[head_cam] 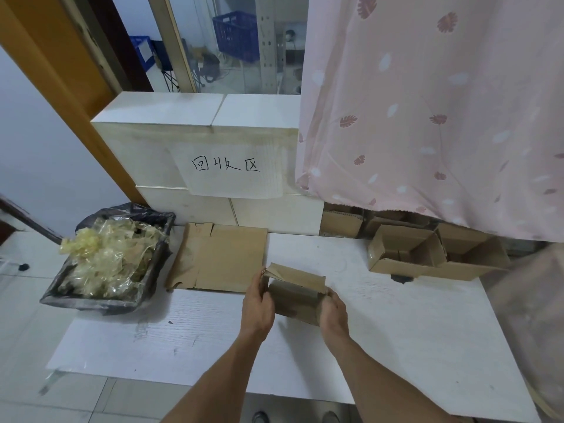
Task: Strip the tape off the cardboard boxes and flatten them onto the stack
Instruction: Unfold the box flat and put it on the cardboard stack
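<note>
A small brown cardboard box (294, 296) is held just above the white table, its top flaps standing open. My left hand (258, 305) grips its left end, fingers curled round the edge. Its right end is gripped by my right hand (334, 311). Behind and to the left lies a stack of flattened cardboard (221, 257) against the wall. Several more open boxes (427, 251) sit at the back right, partly under the curtain.
A bin lined with a black bag (106, 264), full of stripped clear tape, stands left of the table. A white table (396, 346) spans the foreground. A pink curtain (442, 117) hangs at the right. A paper sign (225, 166) is on the tiled wall.
</note>
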